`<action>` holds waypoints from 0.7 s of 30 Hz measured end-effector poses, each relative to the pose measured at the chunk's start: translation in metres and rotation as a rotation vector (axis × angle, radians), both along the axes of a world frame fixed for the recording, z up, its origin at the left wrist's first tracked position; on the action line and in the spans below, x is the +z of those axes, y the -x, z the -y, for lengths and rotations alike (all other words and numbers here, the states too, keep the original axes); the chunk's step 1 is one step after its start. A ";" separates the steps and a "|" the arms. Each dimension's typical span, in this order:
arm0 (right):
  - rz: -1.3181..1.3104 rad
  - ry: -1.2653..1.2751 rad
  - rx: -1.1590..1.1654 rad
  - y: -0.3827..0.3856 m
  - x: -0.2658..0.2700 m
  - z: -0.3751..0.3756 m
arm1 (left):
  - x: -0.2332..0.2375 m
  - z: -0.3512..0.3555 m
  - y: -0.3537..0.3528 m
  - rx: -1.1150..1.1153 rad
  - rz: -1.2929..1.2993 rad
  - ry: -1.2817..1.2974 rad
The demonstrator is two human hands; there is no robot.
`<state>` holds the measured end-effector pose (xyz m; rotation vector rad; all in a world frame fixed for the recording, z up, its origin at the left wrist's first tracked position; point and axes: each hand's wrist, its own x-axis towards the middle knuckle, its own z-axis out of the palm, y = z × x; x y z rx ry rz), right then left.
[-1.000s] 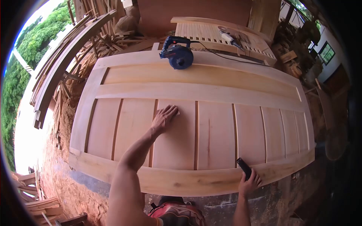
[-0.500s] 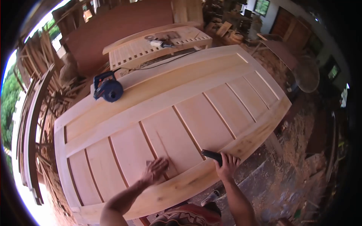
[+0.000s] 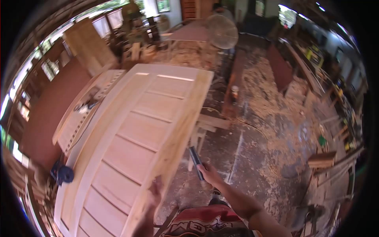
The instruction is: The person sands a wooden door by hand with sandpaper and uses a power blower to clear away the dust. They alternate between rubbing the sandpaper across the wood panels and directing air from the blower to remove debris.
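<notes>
A large pale wooden panel (image 3: 130, 158), framed and split into several sections by narrow strips, lies flat to my left. My left hand (image 3: 156, 189) is at its near edge rail, smeared by motion; whether it holds anything I cannot make out. My right hand (image 3: 209, 173) is wrapped round a dark, narrow bar-shaped object (image 3: 196, 162), held over the floor to the right of the panel. A dark blue power tool (image 3: 62, 173) rests at the panel's far left edge.
Behind the panel stands a slatted wooden piece (image 3: 85, 98) with a tool on it. Timber supports (image 3: 203, 126) jut out below the panel's right edge. Wood shavings (image 3: 256, 87) cover the floor. A round fan (image 3: 222, 31) and a person (image 3: 221, 11) are farther back.
My view has swung to the right, bringing more floor into sight. The dark bar has gone from over the panel's edge to beside it, still in my right hand.
</notes>
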<state>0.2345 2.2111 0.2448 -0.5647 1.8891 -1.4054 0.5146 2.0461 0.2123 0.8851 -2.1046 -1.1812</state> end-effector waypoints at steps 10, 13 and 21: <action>0.660 0.160 -0.601 0.106 -0.032 -0.256 | 0.003 -0.190 0.287 -0.582 0.004 -0.099; 0.741 0.388 -0.785 0.118 -0.005 -0.290 | 0.022 -0.227 0.346 -0.724 -0.055 -0.085; 0.563 0.309 -0.961 0.185 -0.007 -0.323 | 0.009 -0.272 0.491 -1.241 0.135 -0.087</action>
